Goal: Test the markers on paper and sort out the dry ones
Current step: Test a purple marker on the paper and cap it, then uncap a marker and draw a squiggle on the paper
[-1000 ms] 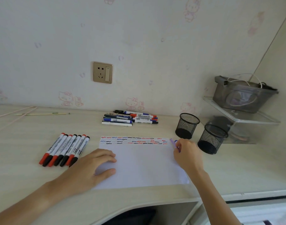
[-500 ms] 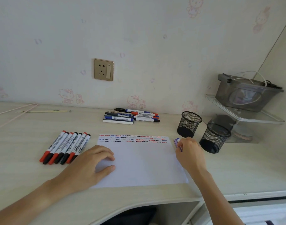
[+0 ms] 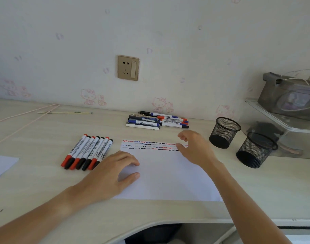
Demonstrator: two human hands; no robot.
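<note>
Now the right hand (image 3: 194, 148) hovers over the far right corner of the paper (image 3: 166, 175), with its fingers loosely spread and, as far as I can see, holding nothing. The left hand (image 3: 113, 173) lies flat on the near left part of the sheet and presses it down, fingers relaxed. The pile of markers (image 3: 157, 120) waits by the wall, just beyond the far edge of the paper and a little to the left of the right hand, so the right hand is clearly the nearer one. These markers lie with their long axis going left to right, almost parallel to the wall; I cannot tell which way each tip points. The row of red and black markers (image 3: 87, 152) lies left of the paper, near the left hand, long axis running near to far. I judge the next reach goes forward and slightly left, to the pile
</note>
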